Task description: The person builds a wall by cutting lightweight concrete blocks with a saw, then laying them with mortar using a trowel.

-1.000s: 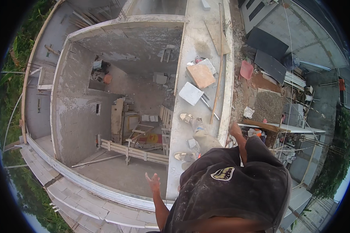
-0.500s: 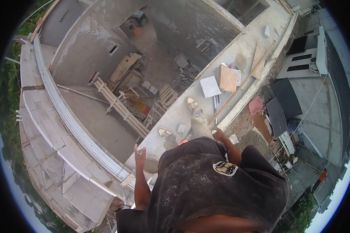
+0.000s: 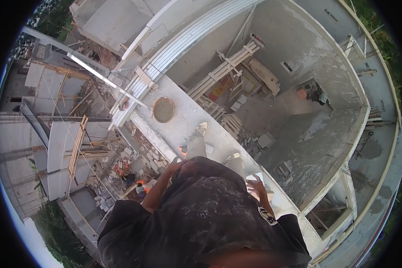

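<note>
My left hand [image 3: 176, 165] is beside my left thigh, against the edge of my dark shirt. Its fingers are partly hidden, and I cannot make out whether they hold anything. Out to my right, my right hand [image 3: 256, 186] is open with its fingers apart and nothing in them. Below it shows part of a white block [image 3: 253, 177], apparently lying on the wall top. A round bucket of grey mortar [image 3: 164, 110] stands ahead of my left foot. Close to that foot is a small orange object [image 3: 183, 149], partly covered by my leg.
I stand on a narrow concrete wall top [image 3: 176, 94]. To its right is a deep room holding stacked timber poles [image 3: 227, 67] and rubble [image 3: 259, 145]. The left side drops to broken bricks and debris [image 3: 129, 163]. A long metal pole [image 3: 100, 73] slants toward the bucket.
My body has turned left, so the room now lies to my right and the bucket ahead. My left hand has come in to my thigh; my right hand has moved out from my body.
</note>
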A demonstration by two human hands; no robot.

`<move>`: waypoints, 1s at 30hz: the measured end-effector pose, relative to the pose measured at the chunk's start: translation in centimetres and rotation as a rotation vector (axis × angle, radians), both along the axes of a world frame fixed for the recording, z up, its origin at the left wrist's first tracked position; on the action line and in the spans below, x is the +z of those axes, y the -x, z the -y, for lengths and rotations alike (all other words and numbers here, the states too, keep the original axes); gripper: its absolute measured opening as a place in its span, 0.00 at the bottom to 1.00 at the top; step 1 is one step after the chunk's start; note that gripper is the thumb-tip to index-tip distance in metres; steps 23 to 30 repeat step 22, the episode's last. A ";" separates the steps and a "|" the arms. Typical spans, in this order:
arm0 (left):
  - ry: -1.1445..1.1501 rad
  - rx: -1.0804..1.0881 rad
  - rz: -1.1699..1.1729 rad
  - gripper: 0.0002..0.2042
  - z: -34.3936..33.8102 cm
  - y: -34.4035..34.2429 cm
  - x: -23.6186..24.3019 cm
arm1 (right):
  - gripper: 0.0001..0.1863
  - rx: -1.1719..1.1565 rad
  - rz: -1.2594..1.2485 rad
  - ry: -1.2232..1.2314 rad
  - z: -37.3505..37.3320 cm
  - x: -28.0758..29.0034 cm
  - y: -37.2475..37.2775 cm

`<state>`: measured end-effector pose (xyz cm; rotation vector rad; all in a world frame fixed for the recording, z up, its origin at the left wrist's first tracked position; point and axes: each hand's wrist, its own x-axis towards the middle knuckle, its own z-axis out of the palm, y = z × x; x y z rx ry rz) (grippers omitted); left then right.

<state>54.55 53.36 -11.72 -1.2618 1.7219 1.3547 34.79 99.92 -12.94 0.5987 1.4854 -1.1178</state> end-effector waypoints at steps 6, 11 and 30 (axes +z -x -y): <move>-0.662 0.671 -0.212 0.48 -5.6 -4.5 -3.9 | 0.46 0.300 -0.200 -0.090 8.3 4.6 10.5; -0.743 1.005 -0.320 0.51 -5.3 -6.4 -9.5 | 0.43 0.711 -0.260 -0.059 20.9 3.4 13.4; -0.097 0.682 -0.190 0.54 12.0 -3.6 2.3 | 0.39 0.939 -0.374 0.157 48.2 2.4 13.5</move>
